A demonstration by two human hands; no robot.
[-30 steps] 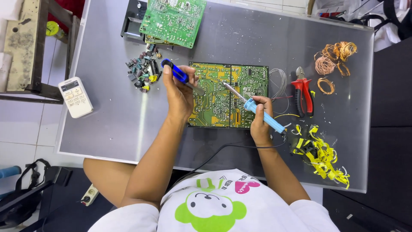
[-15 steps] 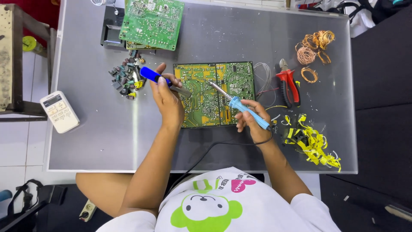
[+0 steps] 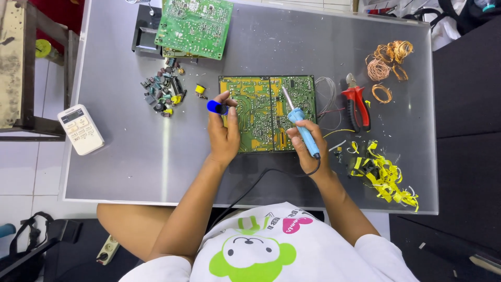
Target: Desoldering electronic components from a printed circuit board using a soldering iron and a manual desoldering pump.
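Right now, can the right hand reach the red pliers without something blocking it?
Probably yes: the red pliers lie on bare table just beyond the right hand. Its grip is full, though, with the blue soldering iron.

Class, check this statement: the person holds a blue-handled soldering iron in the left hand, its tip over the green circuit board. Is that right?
Not quite. The head view shows the soldering iron in the right hand, not the left. The left hand holds a small blue tool. The tip is indeed over the green circuit board.

Lower-left part of yellow-green circuit board (image 3: 261,112) hidden under left hand (image 3: 223,137). Blue tool (image 3: 216,107) mostly covered by fingers (image 3: 225,99), kind unclear. Small components (image 3: 163,93) on bench (image 3: 130,156) too tiny to ID; green board (image 3: 194,26) cut off at top edge.
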